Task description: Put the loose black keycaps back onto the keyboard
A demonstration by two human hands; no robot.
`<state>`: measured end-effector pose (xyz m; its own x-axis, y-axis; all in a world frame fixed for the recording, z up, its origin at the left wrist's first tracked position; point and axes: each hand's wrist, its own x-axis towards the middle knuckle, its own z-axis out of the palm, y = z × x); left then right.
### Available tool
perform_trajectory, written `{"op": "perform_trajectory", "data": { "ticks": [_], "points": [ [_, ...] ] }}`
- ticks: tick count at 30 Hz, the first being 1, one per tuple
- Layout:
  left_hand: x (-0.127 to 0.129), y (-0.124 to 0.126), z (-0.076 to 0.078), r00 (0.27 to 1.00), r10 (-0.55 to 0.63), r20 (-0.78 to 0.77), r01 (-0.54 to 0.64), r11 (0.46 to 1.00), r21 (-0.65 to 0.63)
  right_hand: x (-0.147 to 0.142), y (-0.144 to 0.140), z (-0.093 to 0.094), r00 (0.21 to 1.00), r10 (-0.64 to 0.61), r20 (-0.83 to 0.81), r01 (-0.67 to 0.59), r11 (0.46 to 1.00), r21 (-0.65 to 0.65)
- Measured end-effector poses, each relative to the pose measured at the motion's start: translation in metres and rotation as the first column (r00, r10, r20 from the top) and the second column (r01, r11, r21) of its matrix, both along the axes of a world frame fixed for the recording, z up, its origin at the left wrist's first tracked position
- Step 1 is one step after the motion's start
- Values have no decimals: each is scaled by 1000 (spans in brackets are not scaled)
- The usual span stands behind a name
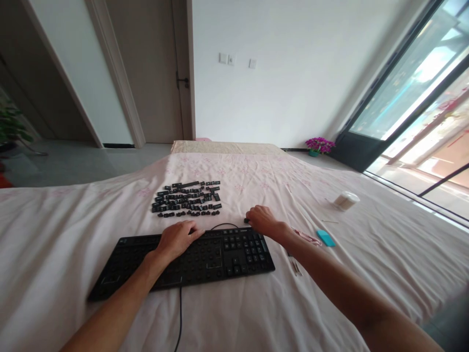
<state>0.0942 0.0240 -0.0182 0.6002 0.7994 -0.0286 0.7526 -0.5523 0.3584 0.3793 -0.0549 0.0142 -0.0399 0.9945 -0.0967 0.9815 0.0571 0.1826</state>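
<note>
A black keyboard lies on a pale pink sheet, most of its main keycaps off; the number pad at its right still has keys. My left hand rests flat on the keyboard's upper middle. My right hand sits just beyond the keyboard's top right corner, fingers pinched on a small black keycap. Several loose black keycaps lie in rows on the sheet behind the keyboard.
The keyboard cable runs toward me. A turquoise block and a thin tool lie right of the keyboard, a white round container farther right. A flower pot stands by the glass door.
</note>
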Motion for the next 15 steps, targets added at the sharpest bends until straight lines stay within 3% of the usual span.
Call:
{"op": "perform_trajectory", "data": {
  "ticks": [9,15],
  "points": [
    [-19,24,0,996,85,-3,-85,996,-16,1,22,24,990,-77,-116,88,992,94],
    [-15,26,-3,995,98,-1,-98,995,-17,-19,-16,36,941,119,-316,-53,976,209]
  ]
}}
